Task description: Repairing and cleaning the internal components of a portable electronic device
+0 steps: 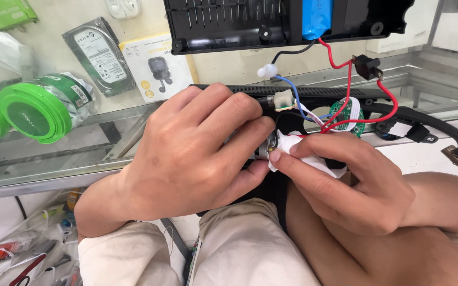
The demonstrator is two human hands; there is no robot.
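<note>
Our left hand (197, 153) is wrapped around a small silver motor (265, 147), and we can only see a little bit of its shiny end peeking out between our fingers. Our right hand (345, 175) pinches a white scrap of tissue (302, 153) and presses it right against that shiny end. The motor could slip, we think, because most of it is hidden in our grip and we hold it up over our lap, not flat on the table (38, 164). Thin red wires (345, 90) and a blue wire (292, 87) run just above our right hand to a round green circuit board (348, 112). If we tug too hard, those wires might pull loose. Farther up from both hands, a blue battery (316, 18) sits in an open black case (229, 24). The motor looks small, round and metal.
</note>
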